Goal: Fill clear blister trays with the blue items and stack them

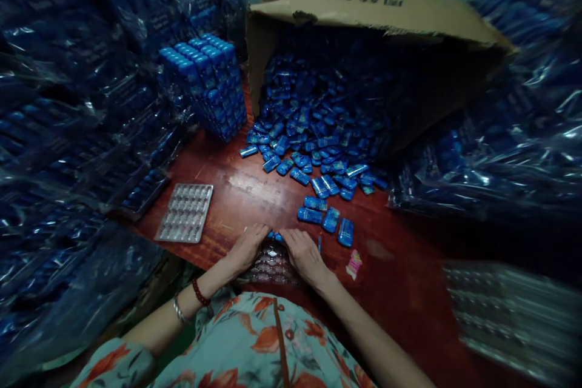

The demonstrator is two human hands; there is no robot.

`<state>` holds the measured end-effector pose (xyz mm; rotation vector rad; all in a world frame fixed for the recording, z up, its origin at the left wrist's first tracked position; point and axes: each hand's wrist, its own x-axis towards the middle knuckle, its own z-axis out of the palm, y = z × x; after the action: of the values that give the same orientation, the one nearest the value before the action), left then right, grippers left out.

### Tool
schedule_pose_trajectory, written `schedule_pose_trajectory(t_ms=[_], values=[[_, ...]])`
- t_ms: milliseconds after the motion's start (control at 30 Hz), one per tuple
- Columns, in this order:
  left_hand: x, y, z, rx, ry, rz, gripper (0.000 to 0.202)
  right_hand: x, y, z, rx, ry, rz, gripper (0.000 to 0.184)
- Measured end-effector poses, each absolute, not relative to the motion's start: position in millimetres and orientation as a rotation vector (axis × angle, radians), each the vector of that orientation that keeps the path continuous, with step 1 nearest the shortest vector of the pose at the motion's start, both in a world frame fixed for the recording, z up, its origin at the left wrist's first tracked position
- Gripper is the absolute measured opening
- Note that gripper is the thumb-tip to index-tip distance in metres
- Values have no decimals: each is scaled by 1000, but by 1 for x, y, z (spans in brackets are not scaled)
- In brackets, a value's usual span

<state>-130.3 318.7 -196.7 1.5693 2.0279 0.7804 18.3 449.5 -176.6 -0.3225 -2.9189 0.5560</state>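
My left hand (248, 247) and my right hand (304, 254) rest side by side on a clear plastic blister tray (271, 264) at the near edge of the red-brown wooden table (254, 194). Both hands lie palm down with fingers curled forward, fingertips touching small blue packets (276, 235) at the tray's far edge. Whether the fingers pinch the packets is unclear. A few loose blue packets (325, 217) lie just beyond my right hand. A big heap of blue packets (318, 127) spills from a tipped cardboard box (377, 9).
An empty clear blister tray (185, 212) lies left of my hands. A stack of filled trays (207, 85) stands at the back left. Plastic-wrapped bundles of blue packets (68, 133) crowd both sides. A small pink wrapper (354, 264) lies right of my hand. More clear trays (513, 315) sit at right.
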Motion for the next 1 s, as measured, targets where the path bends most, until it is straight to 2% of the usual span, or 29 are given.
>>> schedule_pose_trajectory(t_ms=[67,167,200,333,400,500,600,700,800,867,933,1000], values=[[-136,321,-189,1621,1912,846,32,23,465,-169,-291,-2881,714,37],[-155,326,-170,1624,1791,956,47,35,494,-158,-398,-2776,825,35],[-164,329,-164,1578,1819,1002,49,37,503,-156,-485,-2757,774,33],[-212,356,-154,1337,2255,1172,30,24,517,-158,-680,-2993,334,31],[-238,377,-157,1287,2512,1067,26,8,512,-159,-688,-3164,116,37],[-267,409,-164,1273,2641,954,40,-10,506,-155,-761,-3279,-3,43],[-280,434,-171,1326,2756,645,52,-3,512,-148,-862,-3235,219,41],[-283,445,-177,1414,2719,400,44,28,517,-141,-906,-2956,699,38],[-284,447,-183,1398,2728,390,40,58,498,-143,-811,-2627,1146,35],[-287,448,-186,1341,2734,447,39,66,475,-151,-687,-2471,1222,27],[-292,449,-184,1303,2710,512,37,63,454,-164,-537,-2384,1143,22],[-295,450,-178,1305,2668,569,31,55,443,-177,-388,-2400,994,28]])
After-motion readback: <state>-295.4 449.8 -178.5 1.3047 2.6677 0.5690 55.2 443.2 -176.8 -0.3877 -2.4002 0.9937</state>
